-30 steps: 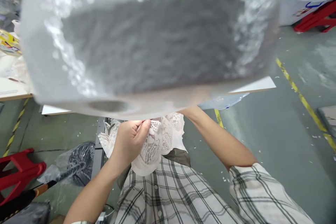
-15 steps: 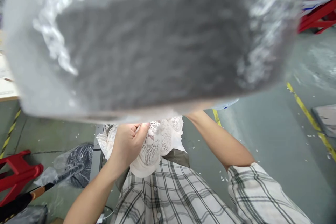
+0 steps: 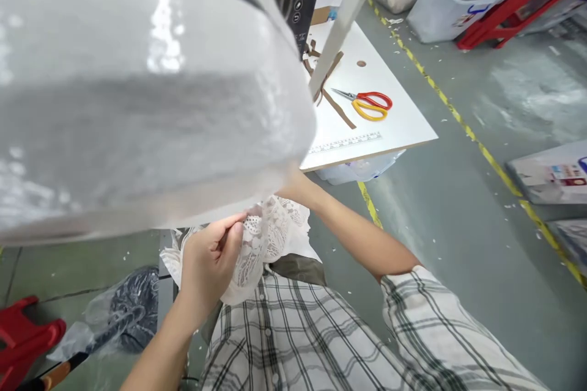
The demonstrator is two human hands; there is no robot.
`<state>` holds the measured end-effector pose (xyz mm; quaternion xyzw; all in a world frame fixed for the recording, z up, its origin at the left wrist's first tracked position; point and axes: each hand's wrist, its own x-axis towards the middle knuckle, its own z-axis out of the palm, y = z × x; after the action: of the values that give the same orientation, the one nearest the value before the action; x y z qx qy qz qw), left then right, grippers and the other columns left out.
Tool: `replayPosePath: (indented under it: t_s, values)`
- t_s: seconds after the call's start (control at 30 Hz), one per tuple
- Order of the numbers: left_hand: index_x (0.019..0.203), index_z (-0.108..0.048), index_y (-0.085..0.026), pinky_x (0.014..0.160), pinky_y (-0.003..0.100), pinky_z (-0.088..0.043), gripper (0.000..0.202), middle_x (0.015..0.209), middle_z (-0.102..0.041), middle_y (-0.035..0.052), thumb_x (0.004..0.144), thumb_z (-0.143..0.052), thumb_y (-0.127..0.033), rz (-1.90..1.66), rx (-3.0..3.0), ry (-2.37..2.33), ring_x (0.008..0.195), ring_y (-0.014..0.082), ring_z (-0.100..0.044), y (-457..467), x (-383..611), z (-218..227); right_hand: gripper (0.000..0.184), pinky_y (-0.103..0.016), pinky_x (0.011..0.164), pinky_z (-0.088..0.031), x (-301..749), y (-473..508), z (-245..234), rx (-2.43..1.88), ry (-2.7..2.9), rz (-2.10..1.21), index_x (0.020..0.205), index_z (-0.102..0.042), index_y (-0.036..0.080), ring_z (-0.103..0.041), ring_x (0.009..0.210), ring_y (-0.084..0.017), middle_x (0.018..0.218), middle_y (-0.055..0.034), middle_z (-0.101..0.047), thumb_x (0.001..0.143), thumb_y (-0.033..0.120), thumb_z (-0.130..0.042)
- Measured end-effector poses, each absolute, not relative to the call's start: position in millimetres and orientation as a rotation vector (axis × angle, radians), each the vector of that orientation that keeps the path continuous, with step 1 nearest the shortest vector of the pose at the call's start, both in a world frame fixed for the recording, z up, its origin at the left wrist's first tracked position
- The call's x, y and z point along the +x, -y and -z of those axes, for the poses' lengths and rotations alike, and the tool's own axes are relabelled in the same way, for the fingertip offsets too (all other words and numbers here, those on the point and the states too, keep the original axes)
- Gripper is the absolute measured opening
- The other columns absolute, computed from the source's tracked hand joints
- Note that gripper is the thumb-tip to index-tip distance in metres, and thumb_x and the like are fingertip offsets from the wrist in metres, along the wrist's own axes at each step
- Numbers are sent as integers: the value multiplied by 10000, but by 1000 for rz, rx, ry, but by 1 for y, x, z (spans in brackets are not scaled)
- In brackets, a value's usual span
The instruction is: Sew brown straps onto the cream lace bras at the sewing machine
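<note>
One speckled grey-green floor (image 3: 468,195) underlies the station, marked with yellow-and-black tape. Above it stands one white flat-surfaced tabletop (image 3: 403,119), its near right corner projecting over the floor. One glossy white rounded machine housing (image 3: 151,104) covers the upper left of the view, close to the camera and blurred. At least two open-topped translucent plastic bins (image 3: 431,21) stand at the upper right; two red stools (image 3: 30,333) show, one at the upper right and one at the lower left. One white shirt with dark checks (image 3: 312,336) covers the person's torso. One bunched piece of white patterned lace fabric (image 3: 254,250) lies in front of the torso, below the lower edge of the housing. Its visible long axis runs left to right across the body; its rounded lower fold points toward the shirt, and its upper part passes out of sight. The left hand (image 3: 211,263) is closed narrow, pinching the lace fabric between thumb and curled fingers. The right hand (image 3: 291,186) is mostly hidden behind the housing; its grip cannot be told. One pair of scissors with one red and one yellow handle loop (image 3: 362,101) lies on the tabletop, blades pointing left, beside several narrow brown strips (image 3: 339,110). One round brown spot (image 3: 361,63) lies beyond the scissors.
</note>
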<state>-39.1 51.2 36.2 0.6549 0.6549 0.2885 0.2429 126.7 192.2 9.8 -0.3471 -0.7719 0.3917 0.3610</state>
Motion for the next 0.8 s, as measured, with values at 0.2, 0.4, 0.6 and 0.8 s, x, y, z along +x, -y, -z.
replayPosePath:
  t_s: [0.2,0.4,0.6,0.8]
  values:
    - [1036,-743,-235,642,207,-530,219,941,-787,16,925,-556,-262,-838,1920,-1816,757,148,-725,-49,-41,-31,30,-304,721,-453,123,-197,4,-789,1922,-1027,782,-548,191,-553,817,-172,924,-48,-577,780,220,-557]
    - [1028,-741,-212,600,202,-513,221,950,-787,31,926,-557,-277,-847,1947,-1847,741,145,-722,-49,-43,-28,24,-311,767,-440,123,-196,1,-811,1921,-1026,798,-558,186,-578,870,-182,990,-62,-607,790,208,-564]
    - [1032,-744,-227,640,211,-522,222,959,-783,26,929,-557,-288,-860,1901,-1885,738,142,-711,-48,-45,-26,18,-307,785,-442,121,-194,1,-864,1946,-987,807,-557,204,-581,903,-187,994,-49,-629,799,191,-567]
    - [1092,-719,-221,724,237,-538,242,1046,-764,54,933,-557,-306,-909,1894,-1905,871,173,-716,-45,-50,-20,14,-309,785,-440,118,-192,-1,-903,1935,-979,814,-573,201,-584,896,-190,1015,-51,-626,814,214,-571]
